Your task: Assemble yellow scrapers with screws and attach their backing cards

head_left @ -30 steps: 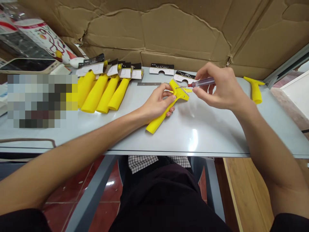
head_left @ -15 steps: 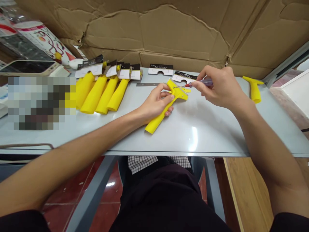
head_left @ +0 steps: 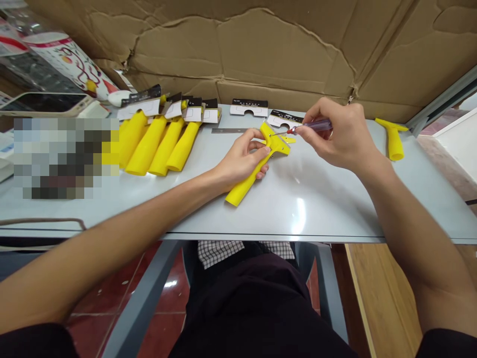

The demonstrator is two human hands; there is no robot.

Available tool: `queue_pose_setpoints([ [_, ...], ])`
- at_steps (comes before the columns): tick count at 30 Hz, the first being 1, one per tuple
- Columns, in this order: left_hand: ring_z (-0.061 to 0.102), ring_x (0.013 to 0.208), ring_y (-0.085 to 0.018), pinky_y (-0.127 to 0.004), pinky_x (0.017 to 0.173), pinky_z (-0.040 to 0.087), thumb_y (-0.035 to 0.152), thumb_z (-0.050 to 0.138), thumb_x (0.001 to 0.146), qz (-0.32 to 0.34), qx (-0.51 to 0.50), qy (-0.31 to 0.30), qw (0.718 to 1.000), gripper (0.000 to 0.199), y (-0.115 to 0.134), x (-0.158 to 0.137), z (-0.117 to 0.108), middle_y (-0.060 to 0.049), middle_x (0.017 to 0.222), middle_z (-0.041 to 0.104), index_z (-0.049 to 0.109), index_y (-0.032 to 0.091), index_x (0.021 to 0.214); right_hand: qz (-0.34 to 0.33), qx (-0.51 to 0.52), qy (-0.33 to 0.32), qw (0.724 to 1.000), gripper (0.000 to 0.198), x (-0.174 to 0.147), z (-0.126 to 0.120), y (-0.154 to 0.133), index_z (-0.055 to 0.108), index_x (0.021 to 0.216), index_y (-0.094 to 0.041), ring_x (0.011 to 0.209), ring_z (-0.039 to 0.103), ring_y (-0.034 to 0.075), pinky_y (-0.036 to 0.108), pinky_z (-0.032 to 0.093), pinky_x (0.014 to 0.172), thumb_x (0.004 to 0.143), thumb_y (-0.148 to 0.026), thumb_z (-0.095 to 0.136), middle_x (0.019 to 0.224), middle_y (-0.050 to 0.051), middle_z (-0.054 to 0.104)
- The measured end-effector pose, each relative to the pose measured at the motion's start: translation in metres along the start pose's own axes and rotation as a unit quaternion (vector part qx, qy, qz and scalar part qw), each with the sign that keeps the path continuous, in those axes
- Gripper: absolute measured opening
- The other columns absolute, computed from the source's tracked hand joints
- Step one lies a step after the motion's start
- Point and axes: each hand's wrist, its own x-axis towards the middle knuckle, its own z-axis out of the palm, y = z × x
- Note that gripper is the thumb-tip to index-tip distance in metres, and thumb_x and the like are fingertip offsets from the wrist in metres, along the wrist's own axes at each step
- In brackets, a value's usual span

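Note:
A yellow scraper (head_left: 246, 187) with a T-shaped head is gripped around its neck by my left hand (head_left: 246, 156), its handle slanting down toward the table's front edge. My right hand (head_left: 335, 132) is closed on a screwdriver (head_left: 316, 126) with a clear purplish handle and a red collar. The screwdriver's tip meets a screw on the left side of the scraper's head. Another screw shows on the head's right side. Behind my left hand lies a flat metal blade (head_left: 227, 131). A small yellow piece (head_left: 289, 140) shows just beyond the head.
Several yellow scrapers (head_left: 182, 146) with black-and-white card sleeves lie at left. Two card sleeves (head_left: 248, 107) lie at the back, before a cardboard sheet (head_left: 261, 49). Another yellow scraper part (head_left: 395, 141) is at right. A phone (head_left: 44, 103) and bottles (head_left: 67, 59) stand far left.
My right hand has turned the screwdriver slightly, its handle tilting a little. The scraper stays in my left hand; the whole view has shifted very slightly.

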Motion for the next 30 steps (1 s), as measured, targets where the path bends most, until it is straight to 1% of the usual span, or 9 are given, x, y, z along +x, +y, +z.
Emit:
queue_pose_setpoints([
  [4,0.059,0.058,-0.008,-0.023,0.046,0.044,0.024,0.077,0.098,0.01,0.004,-0.011,1.0,0.031,-0.0009,0.0005,-0.0008,-0.005,0.106,0.068,0.05,0.026,0.112,0.008,-0.006,0.002,1.0,0.023,0.0008,-0.0031,-0.0036,0.064,0.091,-0.03,0.065,0.068,0.026,0.045,0.056,0.069,0.103,-0.049,0.068,0.073,0.003,0.074],
  [6,0.059,0.058,-0.008,-0.023,0.046,0.044,0.024,0.077,0.098,0.012,0.001,-0.01,1.0,0.03,-0.0013,0.0007,-0.0008,-0.005,0.106,0.068,0.05,0.026,0.111,0.002,-0.006,-0.004,1.0,0.015,0.0002,-0.0056,-0.0062,0.063,0.097,-0.03,0.062,0.065,0.024,0.045,0.056,0.07,0.1,-0.042,0.072,0.073,0.002,0.074],
  [8,0.059,0.058,-0.008,-0.022,0.045,0.043,0.023,0.076,0.098,0.011,-0.002,-0.009,1.0,0.03,-0.0013,0.0007,-0.0007,-0.004,0.104,0.067,0.05,0.025,0.111,-0.01,0.003,-0.011,1.0,0.017,-0.0004,-0.0069,-0.0078,0.061,0.102,-0.03,0.06,0.063,0.023,0.044,0.055,0.068,0.094,-0.034,0.076,0.076,0.001,0.074],
  [10,0.059,0.058,-0.008,-0.022,0.045,0.043,0.022,0.076,0.099,0.007,-0.003,-0.009,1.0,0.029,-0.0009,0.0005,-0.0005,-0.003,0.101,0.067,0.05,0.025,0.111,-0.019,0.007,-0.011,1.0,0.019,-0.0005,-0.006,-0.0074,0.059,0.1,-0.03,0.057,0.06,0.021,0.043,0.053,0.065,0.091,-0.031,0.076,0.078,0.001,0.074],
  [12,0.06,0.057,-0.008,-0.022,0.046,0.043,0.022,0.074,0.1,0.005,-0.002,-0.008,1.0,0.027,-0.0003,0.0,-0.0004,-0.003,0.101,0.066,0.05,0.025,0.111,-0.019,0.0,0.002,1.0,0.016,-0.0001,-0.0031,-0.0049,0.058,0.093,-0.03,0.057,0.059,0.021,0.043,0.052,0.064,0.094,-0.034,0.074,0.075,0.001,0.072],
  [14,0.06,0.057,-0.008,-0.023,0.046,0.044,0.021,0.073,0.1,0.005,0.001,-0.006,1.0,0.026,0.0002,-0.0003,-0.0002,-0.004,0.103,0.066,0.049,0.025,0.11,-0.01,-0.01,0.018,1.0,0.023,0.0004,0.0001,-0.0014,0.058,0.087,-0.03,0.057,0.06,0.022,0.042,0.051,0.064,0.098,-0.043,0.073,0.068,0.001,0.068],
  [17,0.059,0.056,-0.008,-0.024,0.046,0.045,0.021,0.072,0.1,0.007,0.005,-0.006,1.0,0.026,0.0004,-0.0005,0.0001,-0.004,0.105,0.066,0.049,0.025,0.11,0.002,-0.011,0.019,1.0,0.028,0.0005,0.0014,0.0015,0.061,0.087,-0.03,0.06,0.063,0.025,0.044,0.052,0.065,0.1,-0.053,0.072,0.065,0.001,0.067],
  [22,0.059,0.057,-0.007,-0.023,0.046,0.045,0.023,0.075,0.098,0.011,0.003,-0.009,1.0,0.029,-0.0009,0.0005,-0.0001,-0.003,0.105,0.066,0.049,0.025,0.111,0.004,-0.003,-0.009,1.0,0.02,-0.0014,-0.0033,-0.0027,0.066,0.105,-0.032,0.068,0.069,0.029,0.048,0.057,0.072,0.101,-0.05,0.07,0.076,0.003,0.075],
  [30,0.06,0.057,-0.008,-0.023,0.046,0.044,0.023,0.076,0.097,0.001,-0.014,-0.004,1.0,0.031,-0.0028,0.0026,-0.0008,-0.003,0.102,0.066,0.049,0.026,0.11,-0.041,0.03,-0.038,0.998,0.011,-0.0039,-0.0018,-0.0062,0.072,0.106,-0.034,0.084,0.073,0.028,0.046,0.062,0.071,0.095,-0.038,0.072,0.097,0.005,0.077],
])
